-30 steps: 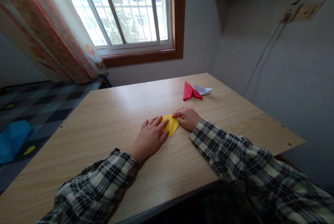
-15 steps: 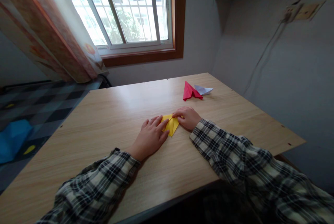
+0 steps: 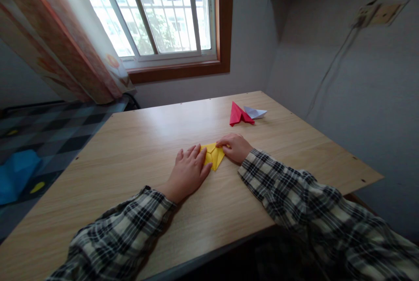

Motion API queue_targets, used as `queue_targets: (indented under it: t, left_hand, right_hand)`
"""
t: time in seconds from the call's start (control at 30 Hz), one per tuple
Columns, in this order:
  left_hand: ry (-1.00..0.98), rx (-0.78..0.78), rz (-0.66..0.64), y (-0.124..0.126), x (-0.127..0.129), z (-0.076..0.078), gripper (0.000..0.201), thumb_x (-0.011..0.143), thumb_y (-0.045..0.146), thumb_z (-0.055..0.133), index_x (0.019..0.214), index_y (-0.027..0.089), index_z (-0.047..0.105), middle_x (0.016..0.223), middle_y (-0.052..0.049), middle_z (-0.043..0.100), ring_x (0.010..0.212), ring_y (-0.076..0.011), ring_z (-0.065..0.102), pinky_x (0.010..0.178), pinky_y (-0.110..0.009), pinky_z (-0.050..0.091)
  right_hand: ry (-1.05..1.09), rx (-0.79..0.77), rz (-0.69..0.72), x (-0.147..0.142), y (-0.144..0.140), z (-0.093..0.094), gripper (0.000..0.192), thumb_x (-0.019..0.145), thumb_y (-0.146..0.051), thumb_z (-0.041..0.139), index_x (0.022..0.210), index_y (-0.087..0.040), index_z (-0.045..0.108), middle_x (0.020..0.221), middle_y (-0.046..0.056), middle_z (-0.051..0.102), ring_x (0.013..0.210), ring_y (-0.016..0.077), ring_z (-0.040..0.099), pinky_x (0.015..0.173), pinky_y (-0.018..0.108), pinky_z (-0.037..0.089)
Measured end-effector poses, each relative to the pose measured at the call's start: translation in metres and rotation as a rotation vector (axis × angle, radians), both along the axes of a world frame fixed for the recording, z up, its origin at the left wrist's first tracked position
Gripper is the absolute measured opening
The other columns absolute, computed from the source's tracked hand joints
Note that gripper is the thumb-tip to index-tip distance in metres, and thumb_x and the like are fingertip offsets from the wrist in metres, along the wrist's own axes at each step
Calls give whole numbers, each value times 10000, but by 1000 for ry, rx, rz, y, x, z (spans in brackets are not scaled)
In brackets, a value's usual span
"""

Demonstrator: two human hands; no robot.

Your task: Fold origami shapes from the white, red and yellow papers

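- Curtain (image 3: 62,49) hangs at the far left by the window (image 3: 160,10).
- Left hand (image 3: 188,172) lies flat on the table (image 3: 131,150), fingers spread, tips pressing the yellow paper (image 3: 214,156).
- Right hand (image 3: 236,147) curls over the paper's upper right edge, fingers pinning it.
- Red paper (image 3: 238,115) and white paper (image 3: 255,113) lie touching, farther back.

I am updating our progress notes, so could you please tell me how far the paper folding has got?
Done: a folded red paper and a folded white paper lie together at the far side of the table. In hand: the left hand and right hand press a partly folded yellow paper flat. Left: its remaining folds.
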State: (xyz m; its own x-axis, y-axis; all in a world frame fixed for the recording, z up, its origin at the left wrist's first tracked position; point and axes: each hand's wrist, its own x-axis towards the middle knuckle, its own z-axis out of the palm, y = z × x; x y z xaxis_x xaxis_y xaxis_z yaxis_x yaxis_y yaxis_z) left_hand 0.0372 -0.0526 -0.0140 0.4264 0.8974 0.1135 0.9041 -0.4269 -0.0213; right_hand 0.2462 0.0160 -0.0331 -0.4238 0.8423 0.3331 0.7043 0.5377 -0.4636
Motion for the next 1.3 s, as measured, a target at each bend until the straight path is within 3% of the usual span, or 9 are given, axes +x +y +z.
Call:
queue_targets:
  t: [0.2, 0.43, 0.63, 0.83, 1.1, 1.3]
  left_hand:
    - [-11, 41, -4, 1, -2, -5, 511, 1018, 454, 402, 1404, 154, 551, 1512, -201, 506, 1416, -361, 443, 1157, -627, 297]
    - [-47, 27, -4, 2, -2, -4, 543, 1009, 448, 420, 1444, 131, 489, 1501, -201, 513, 1412, -348, 442, 1168, -580, 309]
    - [-98, 31, -11, 2, -3, -3, 496, 995, 429, 457, 1350, 90, 523, 1448, -224, 548, 1384, -345, 465, 1154, -544, 356]
    - [-96, 18, -6, 2, -3, -4, 515, 998, 433, 455, 1376, 85, 496, 1471, -232, 527, 1404, -355, 448, 1164, -559, 345]
    - [-135, 44, -20, 4, -6, -9, 500, 988, 425, 468, 1371, 105, 502, 1469, -218, 532, 1406, -348, 450, 1164, -549, 349]
    - [-110, 30, -23, 3, -5, -8, 538, 993, 433, 463, 1373, 54, 505, 1475, -243, 520, 1407, -356, 443, 1172, -543, 339]
  right_hand:
    - [-12, -19, -4, 0, -1, 2, 279, 861, -118, 596, 1009, -242, 797, 1105, 22, 782, 1083, 194, 687, 1009, 353, 482]
    - [-24, -12, -3, 0, 0, 1, 277, 863, -125, 586, 1003, -242, 794, 1081, 25, 785, 1065, 195, 685, 1001, 351, 475]
    - [-30, -16, -23, 0, -3, 4, 213, 861, -128, 584, 879, -229, 770, 1048, 27, 783, 1047, 213, 678, 971, 361, 468]
    - [-20, -10, -10, -1, -5, 6, 246, 857, -113, 588, 974, -235, 768, 1051, 26, 776, 1037, 213, 669, 972, 370, 457]
    - [3, -2, 22, 1, -2, 2, 259, 851, -114, 593, 980, -237, 781, 1073, 30, 777, 1055, 211, 668, 994, 371, 461]
    - [25, 14, 47, 1, -4, 2, 297, 831, -104, 592, 976, -258, 801, 1145, 26, 759, 1092, 208, 664, 1021, 386, 459]
